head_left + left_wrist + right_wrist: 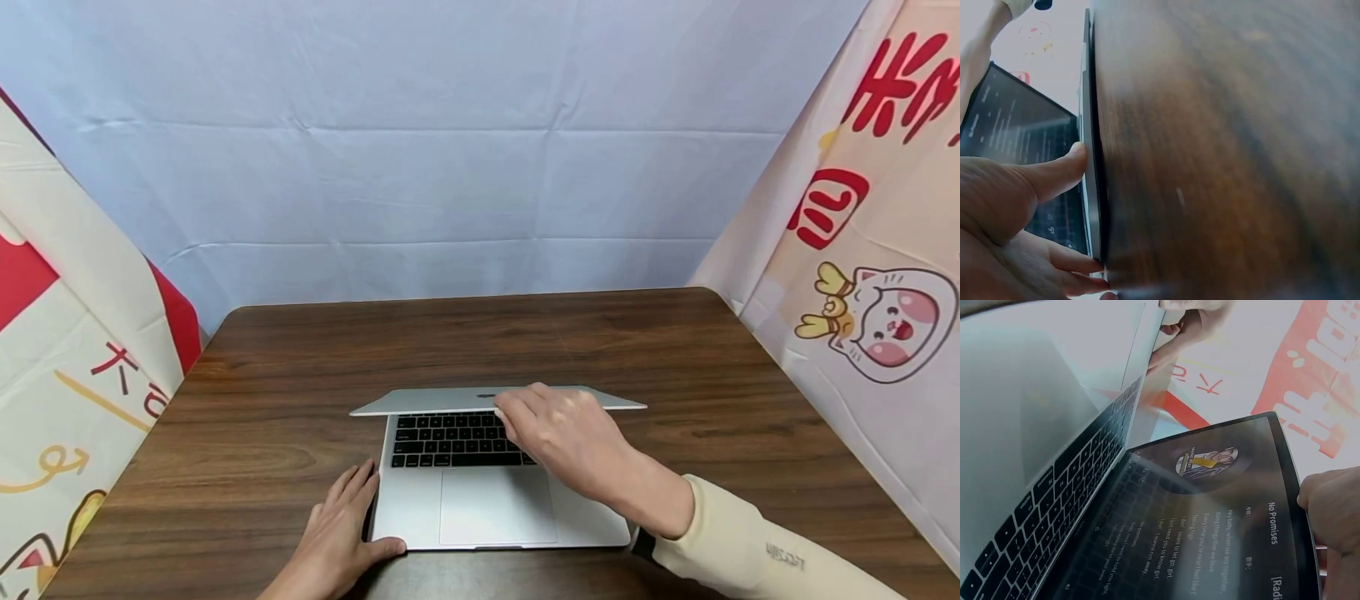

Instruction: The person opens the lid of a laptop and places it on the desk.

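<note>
A silver laptop [405, 508] lies on the wooden table, its lid [420, 402] tilted partway over the black keyboard [457, 437]. My right hand [566, 433] grips the lid's top edge near the middle, thumb on the screen side and fingers over the back. In the right wrist view the screen [1210, 506] is lit, with song lyrics and a small round picture. My left hand [337, 525] rests at the laptop's left side, thumb at the front left corner of the base and fingers extended along the side edge. The left wrist view shows that thumb [1063, 172] against the base's edge.
The brown wooden table [247, 400] stretches out behind and to both sides of the laptop. A pale blue cloth [450, 167] hangs behind it. Printed cloths with red characters and cartoon figures hang at the left [90, 333] and right [862, 275].
</note>
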Demonstrator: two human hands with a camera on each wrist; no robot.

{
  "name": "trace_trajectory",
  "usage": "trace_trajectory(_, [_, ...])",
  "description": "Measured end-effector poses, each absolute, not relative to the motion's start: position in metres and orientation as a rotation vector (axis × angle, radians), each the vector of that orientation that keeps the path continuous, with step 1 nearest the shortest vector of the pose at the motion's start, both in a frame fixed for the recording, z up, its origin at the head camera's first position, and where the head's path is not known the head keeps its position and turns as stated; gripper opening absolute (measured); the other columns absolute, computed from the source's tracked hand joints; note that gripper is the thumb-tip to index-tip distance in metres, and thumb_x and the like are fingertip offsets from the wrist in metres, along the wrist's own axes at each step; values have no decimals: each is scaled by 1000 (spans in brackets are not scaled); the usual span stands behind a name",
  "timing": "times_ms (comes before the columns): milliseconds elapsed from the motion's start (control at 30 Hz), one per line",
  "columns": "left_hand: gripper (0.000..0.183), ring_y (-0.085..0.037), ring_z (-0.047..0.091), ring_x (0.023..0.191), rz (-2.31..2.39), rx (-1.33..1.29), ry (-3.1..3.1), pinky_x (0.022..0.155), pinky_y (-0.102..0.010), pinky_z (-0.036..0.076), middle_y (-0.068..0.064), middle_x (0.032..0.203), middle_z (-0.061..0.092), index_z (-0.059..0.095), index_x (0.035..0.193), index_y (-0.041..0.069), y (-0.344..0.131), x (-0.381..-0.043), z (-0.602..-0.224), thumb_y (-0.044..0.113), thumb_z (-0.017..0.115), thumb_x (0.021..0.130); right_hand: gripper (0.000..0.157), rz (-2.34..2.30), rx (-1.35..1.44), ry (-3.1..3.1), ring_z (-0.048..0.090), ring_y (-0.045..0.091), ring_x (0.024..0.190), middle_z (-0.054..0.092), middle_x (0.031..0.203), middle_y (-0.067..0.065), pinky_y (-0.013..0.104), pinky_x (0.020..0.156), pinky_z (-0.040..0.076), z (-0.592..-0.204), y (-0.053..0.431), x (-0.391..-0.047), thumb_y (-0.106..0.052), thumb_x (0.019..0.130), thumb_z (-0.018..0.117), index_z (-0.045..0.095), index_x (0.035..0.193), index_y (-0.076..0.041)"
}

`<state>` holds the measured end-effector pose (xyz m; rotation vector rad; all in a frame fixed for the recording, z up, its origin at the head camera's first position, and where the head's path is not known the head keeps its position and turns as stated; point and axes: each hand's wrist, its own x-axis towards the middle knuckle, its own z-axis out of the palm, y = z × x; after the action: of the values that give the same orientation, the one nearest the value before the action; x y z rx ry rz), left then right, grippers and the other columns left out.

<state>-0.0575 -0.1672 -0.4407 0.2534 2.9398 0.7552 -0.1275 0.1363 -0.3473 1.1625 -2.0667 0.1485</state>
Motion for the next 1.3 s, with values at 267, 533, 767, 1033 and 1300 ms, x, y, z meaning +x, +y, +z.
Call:
trace_trajectory(267, [98,-46,33,146,763,251,2925,100,-65,38,-23,159,41,50,147,-9,-167,-58,-440,42,92,74,35,161,1075,-2012,50,12,54,57,70,-2,24,41,34,-343,132,-144,-18,113,34,61,94,-5])
trace_trajectory(533, [96,-47,33,146,818,259,2918,100,-68,37,-19,156,46,51,148,-4,-166,-59,-441,37,94,73,41,145,1058,-2033,56,17,59,59,73,1,29,47,43,-341,132,-165,-23,115,31,62,98,-4])
trace_trajectory(767, [95,-48,33,146,831,262,2910,100,-71,36,-19,155,47,51,148,-4,-166,-60,-442,36,94,73,42,146,1081,-2045,59,19,63,61,75,2,32,52,47,-333,133,-176,-24,115,31,64,100,-2])
trace_trajectory(1033, [96,-48,32,146,819,246,2890,101,-71,35,-20,156,45,49,149,-4,-167,-61,-441,36,93,75,30,136,1103,-2087,60,19,66,62,78,3,33,57,50,-325,134,-192,-17,110,42,66,100,-3])
trace_trajectory(1300, [96,-48,32,146,812,242,2880,102,-71,35,-20,156,45,49,149,-5,-167,-61,-441,37,93,75,11,200,1133,-2133,59,17,65,67,83,4,32,56,49,-319,138,-206,-10,98,68,69,106,-2])
